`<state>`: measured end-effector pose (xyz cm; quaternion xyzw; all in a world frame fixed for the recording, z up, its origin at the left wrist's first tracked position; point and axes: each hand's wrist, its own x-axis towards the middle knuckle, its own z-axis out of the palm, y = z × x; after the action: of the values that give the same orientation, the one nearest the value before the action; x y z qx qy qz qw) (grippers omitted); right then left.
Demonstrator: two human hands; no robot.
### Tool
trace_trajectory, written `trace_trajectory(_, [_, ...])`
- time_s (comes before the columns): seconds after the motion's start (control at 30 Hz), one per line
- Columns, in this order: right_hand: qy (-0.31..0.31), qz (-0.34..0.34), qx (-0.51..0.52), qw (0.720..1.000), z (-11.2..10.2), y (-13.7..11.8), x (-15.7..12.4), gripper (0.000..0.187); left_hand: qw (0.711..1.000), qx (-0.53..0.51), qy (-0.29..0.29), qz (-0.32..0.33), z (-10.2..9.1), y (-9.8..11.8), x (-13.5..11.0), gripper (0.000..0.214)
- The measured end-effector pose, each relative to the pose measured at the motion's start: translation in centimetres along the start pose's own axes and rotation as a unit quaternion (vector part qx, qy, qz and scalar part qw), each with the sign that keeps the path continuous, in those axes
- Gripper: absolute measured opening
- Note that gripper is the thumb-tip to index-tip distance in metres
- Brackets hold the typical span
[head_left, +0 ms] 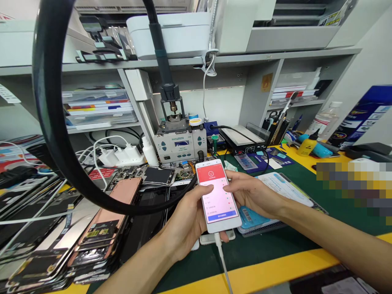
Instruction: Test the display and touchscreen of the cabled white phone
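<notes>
My left hand [183, 220] is wrapped round a white smartphone [218, 196], held above the green mat with its screen lit red at the top and white below. A white cable [223, 261] is plugged into the phone's bottom end and runs toward me. My right hand [249, 194] holds the phone's right edge, its thumb resting on the screen near the middle.
Stacks of phone screens and back covers [92, 241] fill the left of the bench. A thick black hose [52, 134] arcs overhead on the left. A grey rework station [179, 143] stands behind, a hot plate [241, 141] and bottles [309, 145] to the right. Under my hands lie flat blue packets [252, 218].
</notes>
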<state>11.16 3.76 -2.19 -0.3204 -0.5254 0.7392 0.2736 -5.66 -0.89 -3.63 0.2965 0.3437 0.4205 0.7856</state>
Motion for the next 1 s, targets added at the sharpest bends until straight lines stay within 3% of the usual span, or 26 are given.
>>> trace_trajectory(0.13, [-0.002, -0.002, -0.003, 1.0, -0.03, -0.04, -0.05, 0.044, 1.0, 0.004, 0.001, -0.004, 0.0, 0.04, -0.07, 0.047])
trace_trajectory(0.3, [-0.012, -0.009, 0.001, 1.0, -0.09, -0.06, -0.09, 0.046, 0.998, -0.031, -0.057, 0.017, 0.07, 0.32, -0.19, 0.045])
trace_trajectory(0.47, [-0.016, -0.013, 0.027, 0.999, 0.1, -0.24, -0.19, 0.039, 0.996, -0.031, -0.075, 0.027, 0.16, 0.53, -0.38, 0.048])
trace_trajectory(1.0, [-0.021, -0.013, 0.019, 0.999, -0.39, 0.01, -0.04, 0.041, 0.998, -0.03, -0.057, 0.027, 0.12, 0.53, -0.71, 0.049])
